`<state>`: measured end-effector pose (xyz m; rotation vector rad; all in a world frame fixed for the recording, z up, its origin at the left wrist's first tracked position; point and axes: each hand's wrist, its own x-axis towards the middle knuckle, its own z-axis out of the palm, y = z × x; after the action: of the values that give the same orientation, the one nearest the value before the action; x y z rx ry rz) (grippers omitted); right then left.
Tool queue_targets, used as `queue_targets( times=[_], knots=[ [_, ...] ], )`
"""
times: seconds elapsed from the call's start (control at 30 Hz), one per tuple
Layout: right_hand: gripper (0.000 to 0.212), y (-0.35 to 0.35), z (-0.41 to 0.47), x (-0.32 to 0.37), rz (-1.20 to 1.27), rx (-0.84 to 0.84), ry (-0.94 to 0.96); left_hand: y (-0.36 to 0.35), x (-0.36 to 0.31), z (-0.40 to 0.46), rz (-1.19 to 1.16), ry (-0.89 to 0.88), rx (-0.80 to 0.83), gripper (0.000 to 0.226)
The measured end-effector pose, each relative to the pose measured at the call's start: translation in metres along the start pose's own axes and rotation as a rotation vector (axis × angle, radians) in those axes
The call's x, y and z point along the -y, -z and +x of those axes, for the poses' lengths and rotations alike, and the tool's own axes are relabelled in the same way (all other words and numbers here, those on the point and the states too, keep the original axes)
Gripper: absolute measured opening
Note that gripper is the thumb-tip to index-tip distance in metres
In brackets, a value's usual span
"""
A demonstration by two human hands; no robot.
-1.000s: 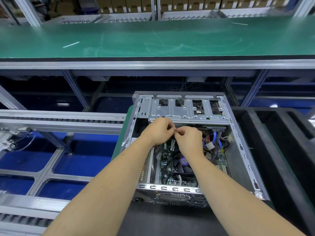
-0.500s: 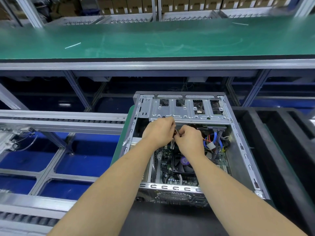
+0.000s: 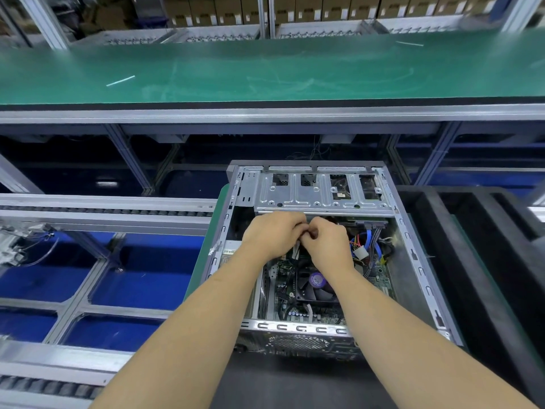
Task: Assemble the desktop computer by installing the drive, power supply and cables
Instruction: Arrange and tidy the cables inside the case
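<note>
Cabling under way: left hand (image 3: 272,236) and right hand (image 3: 328,242), fingers curled, pinch a thin cable (image 3: 295,249) in case (image 3: 413,255). Blue cables (image 3: 364,246) loose; power supply hidden.

Dark bench surface (image 3: 295,388) — open computer case (image 3: 413,278) directly on it

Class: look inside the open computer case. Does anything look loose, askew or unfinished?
Yes. Inside the open grey metal computer case, a white plastic power connector dangles unplugged among blue and red cables, right of the hands.
</note>
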<state>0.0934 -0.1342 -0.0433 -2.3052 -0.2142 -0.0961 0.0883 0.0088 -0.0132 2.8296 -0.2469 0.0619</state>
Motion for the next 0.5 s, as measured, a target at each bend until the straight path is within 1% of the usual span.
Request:
queue_targets(
  times=[0.13, 0.23, 0.37, 0.5],
  knots=[
    [0.007, -0.0008, 0.0004, 0.0008, 0.003, -0.024, -0.022, 0.0015, 0.0022, 0.0001, -0.09, 0.015, -0.021, 0.023],
    [0.009, -0.0036, 0.0003, 0.0032, 0.015, -0.029, -0.04, 0.0028, 0.0014, -0.0005, -0.117, 0.046, -0.033, 0.022],
    [0.011, -0.0047, 0.0022, 0.0029, -0.035, -0.014, -0.052, 0.005, 0.0013, -0.0013, -0.194, 0.093, -0.088, 0.021],
    [0.013, -0.0065, 0.0048, 0.0044, -0.086, -0.012, -0.05, 0.0064, 0.001, -0.004, -0.232, 0.037, -0.16, 0.022]
  ],
)
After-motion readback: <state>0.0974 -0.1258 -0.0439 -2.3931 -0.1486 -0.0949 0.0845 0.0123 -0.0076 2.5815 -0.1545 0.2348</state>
